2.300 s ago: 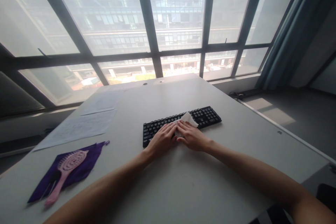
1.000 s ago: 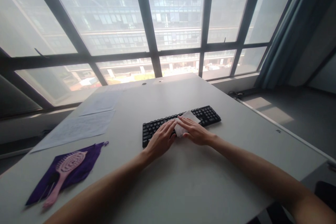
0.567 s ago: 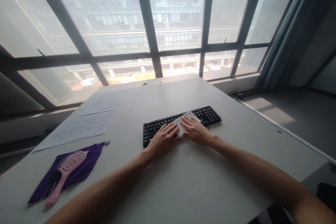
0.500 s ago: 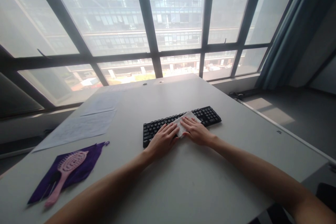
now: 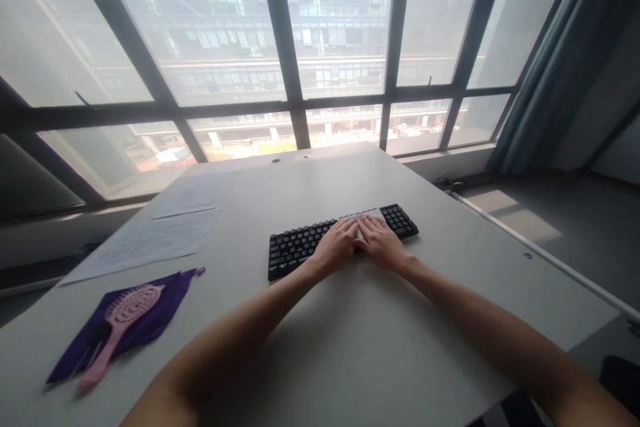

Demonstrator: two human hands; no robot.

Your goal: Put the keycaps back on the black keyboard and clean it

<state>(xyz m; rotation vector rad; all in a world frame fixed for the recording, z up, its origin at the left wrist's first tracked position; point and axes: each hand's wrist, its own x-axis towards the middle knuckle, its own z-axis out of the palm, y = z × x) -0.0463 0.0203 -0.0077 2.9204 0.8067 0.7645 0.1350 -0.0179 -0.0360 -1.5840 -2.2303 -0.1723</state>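
A black keyboard (image 5: 295, 247) lies slightly slanted on the white table (image 5: 350, 347). A thin white cloth or tissue (image 5: 376, 214) covers keys right of its middle. Both hands rest on this cloth, side by side with their fingertips close together. My left hand (image 5: 339, 245) lies flat over the cloth's left part, its fingers stretched out. My right hand (image 5: 380, 242) is flat on the right part, fingers extended too. The cloth is partly hidden under the fingers.
At the left, a pink hairbrush (image 5: 125, 313) lies on a purple pouch (image 5: 165, 310). Behind them are sheets of paper (image 5: 150, 243). A large window (image 5: 335, 27) stands beyond the table, with a blue-grey curtain (image 5: 540, 73) at the right.
My left hand has slid to the right along the keyboard, close against my right hand. The cloth has shifted right and now lies straighter over the keys.
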